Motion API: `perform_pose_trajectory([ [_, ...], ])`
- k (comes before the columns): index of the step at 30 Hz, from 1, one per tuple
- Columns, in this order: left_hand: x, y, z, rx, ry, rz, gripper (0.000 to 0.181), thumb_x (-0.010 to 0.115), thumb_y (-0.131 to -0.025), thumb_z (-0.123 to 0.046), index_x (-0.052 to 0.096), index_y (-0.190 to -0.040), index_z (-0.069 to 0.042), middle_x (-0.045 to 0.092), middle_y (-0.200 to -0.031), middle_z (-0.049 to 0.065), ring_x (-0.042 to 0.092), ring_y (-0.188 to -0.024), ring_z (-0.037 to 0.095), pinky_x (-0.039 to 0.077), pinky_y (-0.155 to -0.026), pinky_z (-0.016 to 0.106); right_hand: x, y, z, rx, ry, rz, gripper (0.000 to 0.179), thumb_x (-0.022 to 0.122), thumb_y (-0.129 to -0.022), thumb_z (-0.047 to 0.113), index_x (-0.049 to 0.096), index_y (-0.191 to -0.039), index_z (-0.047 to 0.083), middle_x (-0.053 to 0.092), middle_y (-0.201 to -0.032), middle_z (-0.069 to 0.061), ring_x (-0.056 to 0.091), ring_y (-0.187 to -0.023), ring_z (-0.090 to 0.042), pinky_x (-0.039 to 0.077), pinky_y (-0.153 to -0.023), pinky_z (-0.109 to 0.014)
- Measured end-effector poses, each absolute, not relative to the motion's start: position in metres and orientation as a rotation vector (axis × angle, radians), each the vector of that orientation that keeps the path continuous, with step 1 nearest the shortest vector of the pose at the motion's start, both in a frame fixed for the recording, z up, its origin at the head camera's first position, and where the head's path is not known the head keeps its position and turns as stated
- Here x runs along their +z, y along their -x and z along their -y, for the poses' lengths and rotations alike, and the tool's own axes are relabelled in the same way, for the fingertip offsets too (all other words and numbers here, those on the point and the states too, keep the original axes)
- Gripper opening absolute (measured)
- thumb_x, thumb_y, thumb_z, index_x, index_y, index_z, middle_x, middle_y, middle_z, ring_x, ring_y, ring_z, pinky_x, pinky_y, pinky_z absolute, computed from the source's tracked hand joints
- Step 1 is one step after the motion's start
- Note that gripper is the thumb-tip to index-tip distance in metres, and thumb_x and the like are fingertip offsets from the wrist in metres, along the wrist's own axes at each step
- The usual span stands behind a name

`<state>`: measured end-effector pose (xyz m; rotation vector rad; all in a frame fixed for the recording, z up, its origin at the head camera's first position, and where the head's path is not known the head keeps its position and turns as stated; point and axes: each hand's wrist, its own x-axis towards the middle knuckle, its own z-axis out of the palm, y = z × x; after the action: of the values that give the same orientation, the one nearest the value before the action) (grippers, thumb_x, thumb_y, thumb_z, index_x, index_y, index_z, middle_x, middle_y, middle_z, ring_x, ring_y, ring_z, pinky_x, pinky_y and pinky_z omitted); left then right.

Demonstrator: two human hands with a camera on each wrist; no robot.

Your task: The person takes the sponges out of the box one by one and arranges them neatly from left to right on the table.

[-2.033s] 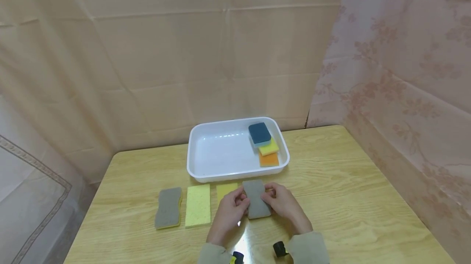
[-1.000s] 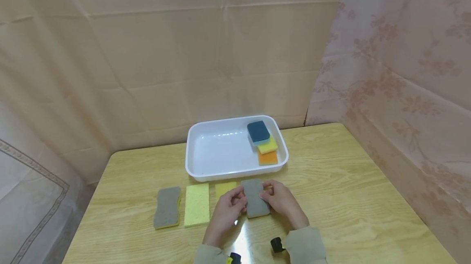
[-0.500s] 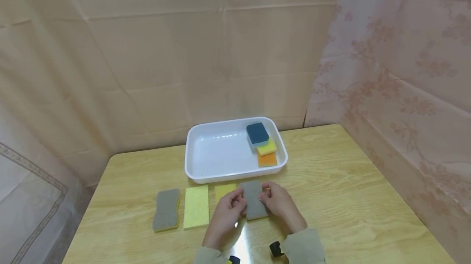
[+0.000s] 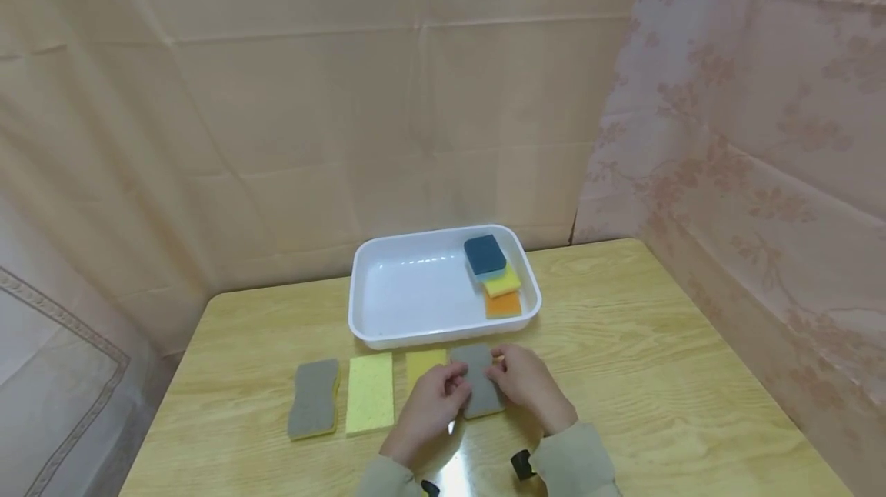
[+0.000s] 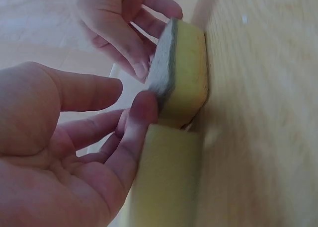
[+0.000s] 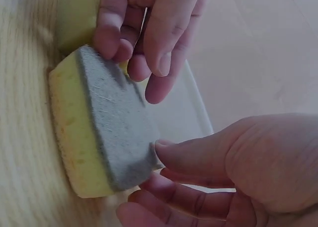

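Observation:
In the head view, a grey-topped sponge with a yellow underside lies flat on the table in front of the white tray. My right hand pinches its right edge, the thumb on the grey scouring face and the fingers along the side. My left hand is at the sponge's left edge. In the left wrist view its thumb stands away from the grey face, while a fingertip meets the side. A yellow sponge lies just left of the grey-topped one, partly hidden behind my left hand.
The white tray holds a dark blue-topped sponge, a yellow sponge and an orange sponge at its right end. On the table's left lie a pale yellow sponge and another grey-topped sponge. A curtain hangs behind.
The grey-topped sponge has come down slightly and left, beside the yellow one. My left hand has loosened from its edge; my right hand stays at the right edge.

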<state>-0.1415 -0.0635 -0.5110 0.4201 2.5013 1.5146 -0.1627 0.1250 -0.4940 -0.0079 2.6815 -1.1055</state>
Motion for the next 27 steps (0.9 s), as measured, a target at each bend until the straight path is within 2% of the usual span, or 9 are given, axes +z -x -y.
perform_pose_trajectory([
  [9, -0.488, 0.157, 0.07, 1.31, -0.723, -2.485, 0.036, 0.063, -0.101, -0.019, 0.063, -0.131, 0.0, 0.067, -0.109, 0.002, 0.063, -0.097, 0.014, 0.054, -0.084, 0.028, -0.473, 0.169, -0.134, -1.13, 0.152, -2.752, 0.031, 0.064, -0.1, 0.016, 0.065, -0.127, 0.003, 0.066, -0.086, -0.003, 0.059, -0.07, -0.016, 0.052, -0.06, -0.032],
  [14, -0.469, 0.167, 0.073, 1.307, -0.793, -2.464, 0.032, 0.061, -0.102, -0.018, 0.065, -0.129, -0.003, 0.069, -0.11, 0.004, 0.064, -0.097, 0.016, 0.055, -0.081, 0.029, -0.456, 0.183, -0.144, -1.273, 0.269, -2.866, 0.024, 0.066, -0.099, 0.014, 0.069, -0.121, 0.003, 0.069, -0.09, -0.004, 0.062, -0.072, -0.014, 0.055, -0.06, -0.029],
  [19, -0.451, 0.174, 0.074, 1.28, -0.868, -2.444, 0.023, 0.06, -0.102, -0.014, 0.068, -0.123, -0.007, 0.067, -0.113, 0.007, 0.064, -0.099, 0.017, 0.055, -0.082, 0.028, -0.432, 0.197, -0.158, -1.494, 0.304, -2.831, 0.03, 0.065, -0.1, 0.014, 0.064, -0.127, 0.0, 0.068, -0.091, -0.009, 0.066, -0.07, -0.022, 0.058, -0.058, -0.03],
  [23, -0.439, 0.181, 0.074, 1.251, -0.929, -2.408, 0.017, 0.058, -0.101, -0.009, 0.069, -0.114, -0.012, 0.066, -0.113, 0.004, 0.063, -0.1, 0.015, 0.055, -0.085, 0.029, -0.413, 0.207, -0.168, -1.562, 0.327, -2.787, 0.038, 0.063, -0.102, 0.018, 0.059, -0.135, -0.001, 0.067, -0.101, -0.015, 0.067, -0.081, -0.027, 0.061, -0.066, -0.034],
  [27, -0.428, 0.19, 0.074, 1.231, -0.96, -2.379, 0.017, 0.058, -0.102, -0.011, 0.069, -0.115, -0.014, 0.067, -0.115, 0.001, 0.064, -0.103, 0.014, 0.054, -0.09, 0.031, -0.401, 0.219, -0.174, -1.472, 0.352, -2.821, 0.045, 0.061, -0.103, 0.025, 0.055, -0.141, 0.002, 0.067, -0.116, -0.017, 0.066, -0.097, -0.032, 0.06, -0.081, -0.04],
])
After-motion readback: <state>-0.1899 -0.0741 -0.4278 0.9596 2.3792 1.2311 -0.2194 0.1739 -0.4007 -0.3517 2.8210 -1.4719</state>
